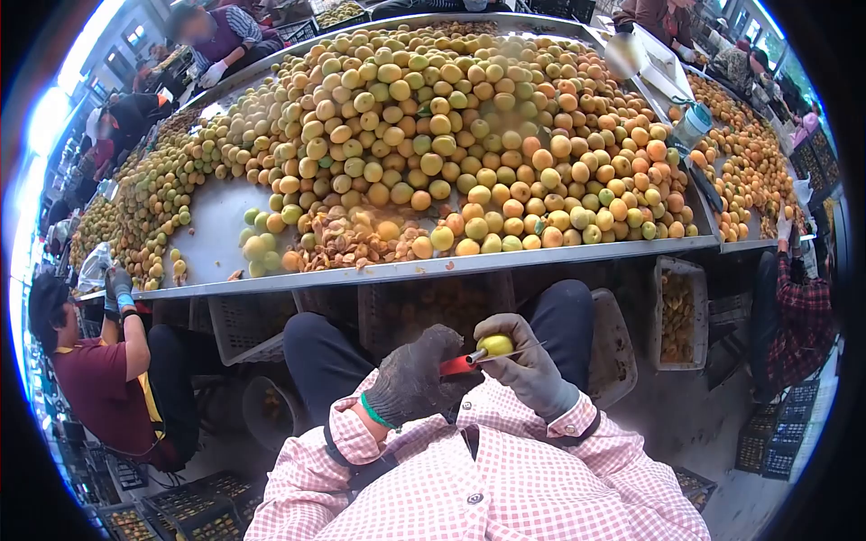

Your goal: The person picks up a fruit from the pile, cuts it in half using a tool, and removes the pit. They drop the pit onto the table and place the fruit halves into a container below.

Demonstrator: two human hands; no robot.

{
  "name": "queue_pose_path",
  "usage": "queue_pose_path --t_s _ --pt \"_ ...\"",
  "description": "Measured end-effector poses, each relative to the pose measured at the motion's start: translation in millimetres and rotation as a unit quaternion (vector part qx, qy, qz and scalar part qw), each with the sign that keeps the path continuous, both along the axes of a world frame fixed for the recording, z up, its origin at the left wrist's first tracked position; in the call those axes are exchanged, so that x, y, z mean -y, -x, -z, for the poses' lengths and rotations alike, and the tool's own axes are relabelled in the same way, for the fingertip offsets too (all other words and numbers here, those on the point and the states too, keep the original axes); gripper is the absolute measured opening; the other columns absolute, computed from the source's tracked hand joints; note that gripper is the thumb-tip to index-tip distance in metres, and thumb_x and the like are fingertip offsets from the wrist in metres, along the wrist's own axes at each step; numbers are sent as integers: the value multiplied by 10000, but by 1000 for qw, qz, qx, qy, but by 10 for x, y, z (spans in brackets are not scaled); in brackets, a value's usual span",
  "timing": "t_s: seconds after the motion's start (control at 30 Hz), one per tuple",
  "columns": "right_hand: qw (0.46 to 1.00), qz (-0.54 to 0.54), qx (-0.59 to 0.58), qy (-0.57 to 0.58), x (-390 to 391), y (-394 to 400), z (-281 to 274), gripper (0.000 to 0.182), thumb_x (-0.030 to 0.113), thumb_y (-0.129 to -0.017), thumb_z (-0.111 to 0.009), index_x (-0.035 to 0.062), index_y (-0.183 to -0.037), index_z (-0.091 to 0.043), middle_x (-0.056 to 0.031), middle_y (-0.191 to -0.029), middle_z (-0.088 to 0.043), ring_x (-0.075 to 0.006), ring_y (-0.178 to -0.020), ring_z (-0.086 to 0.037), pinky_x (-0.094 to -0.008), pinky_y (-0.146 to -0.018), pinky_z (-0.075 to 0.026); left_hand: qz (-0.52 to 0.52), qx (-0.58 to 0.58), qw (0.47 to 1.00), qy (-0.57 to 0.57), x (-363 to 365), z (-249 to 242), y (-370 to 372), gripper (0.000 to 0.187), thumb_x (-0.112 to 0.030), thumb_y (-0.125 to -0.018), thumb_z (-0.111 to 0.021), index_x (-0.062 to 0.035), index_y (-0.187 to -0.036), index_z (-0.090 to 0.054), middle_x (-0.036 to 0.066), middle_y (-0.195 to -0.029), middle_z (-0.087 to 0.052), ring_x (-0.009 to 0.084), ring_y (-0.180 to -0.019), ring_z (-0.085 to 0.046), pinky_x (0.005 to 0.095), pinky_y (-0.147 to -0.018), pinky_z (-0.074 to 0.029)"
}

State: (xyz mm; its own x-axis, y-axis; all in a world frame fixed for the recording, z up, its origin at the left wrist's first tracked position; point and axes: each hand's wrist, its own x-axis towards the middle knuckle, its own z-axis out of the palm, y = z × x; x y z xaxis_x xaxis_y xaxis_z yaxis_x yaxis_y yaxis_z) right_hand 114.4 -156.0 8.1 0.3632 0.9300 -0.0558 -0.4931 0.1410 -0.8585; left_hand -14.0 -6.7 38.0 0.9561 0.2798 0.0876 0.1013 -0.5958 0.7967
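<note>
One round yellow-green fruit sat in the curled grey-gloved right hand, short of the grey metal table's near edge; I had the dark-gloved left hand closed round a red-handled tool.

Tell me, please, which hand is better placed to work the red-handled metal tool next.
Probably the left hand: it grips the red-handled metal tool, its tip near the round yellow-green fruit, which the right hand holds.
</note>
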Motion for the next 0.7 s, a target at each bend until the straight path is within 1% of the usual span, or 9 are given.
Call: queue_pose_path --t_s 0.1,0.17,0.3,0.37,0.43,0.5,0.53,0.63,0.7 --pt "994 32 106 26 -13 74 -16 360 93 -860 -665 78 -1156 -460 -17 -1025 -470 -76 -883 -476 -213 -784 -411 13 6 999 -52 -2 -29 -9 458 -234 -757 -756 -55 -1073 -477 155 -896 -608 351 -811 -654 407 -664 -513" --pt "976 49 209 34 -29 103 -38 349 56 -851 -658 76 -1143 -469 -44 -1029 -477 -120 -945 -499 -257 -849 -428 3 -133 984 116 19 38 -36 360 -164 -794 -703 -49 -1061 -491 158 -922 -605 345 -842 -643 398 -695 -503" --pt "959 79 270 -26 -155 83 -79 352 23 -788 -690 88 -1069 -487 -85 -1002 -512 -208 -953 -517 -325 -866 -412 20 -44 970 237 171 394 -6 306 -133 -820 -662 -42 -1061 -497 167 -986 -606 332 -895 -628 379 -750 -491" --pt "866 125 482 -37 -199 40 -75 365 29 -809 -689 83 -1078 -449 -54 -985 -507 -135 -899 -492 -282 -830 -405 43 -60 979 189 190 492 -25 275 -109 -836 -636 -38 -1062 -495 169 -1042 -594 300 -941 -610 356 -799 -474" --pt "862 127 489 -35 -189 46 -54 347 78 -843 -672 76 -1108 -447 -43 -943 -507 -127 -900 -485 -280 -813 -413 33 -31 977 209 184 482 -71 281 -128 -839 -634 -38 -1063 -490 184 -1016 -606 324 -920 -621 370 -771 -485" --pt "991 17 63 118 -125 77 -95 355 117 -866 -659 71 -1142 -441 -25 -932 -494 -95 -861 -478 -246 -767 -422 26 -2 973 230 152 537 -81 289 -148 -841 -632 -37 -1064 -484 198 -991 -618 348 -899 -632 385 -744 -496" --pt "993 -3 37 116 -119 47 -109 345 132 -891 -638 72 -1164 -437 -1 -936 -478 -57 -805 -465 -202 -700 -417 29 -58 984 166 116 640 -78 312 -175 -836 -636 -37 -1068 -479 211 -938 -625 378 -869 -630 412 -711 -500" --pt "948 44 277 149 -142 46 47 300 117 -903 -623 91 -1148 -452 17 -929 -478 -34 -756 -452 -177 -653 -400 6 -96 994 53 18 570 -87 407 -247 -804 -670 -79 -1101 -449 239 -859 -633 441 -832 -611 492 -655 -493" --pt "956 52 262 119 -175 7 272 289 108 -896 -632 96 -1139 -475 22 -904 -487 -39 -735 -453 -184 -639 -404 1 -60 997 54 -47 539 -109 460 -269 -792 -699 -103 -1128 -432 232 -914 -634 442 -866 -611 485 -679 -502"
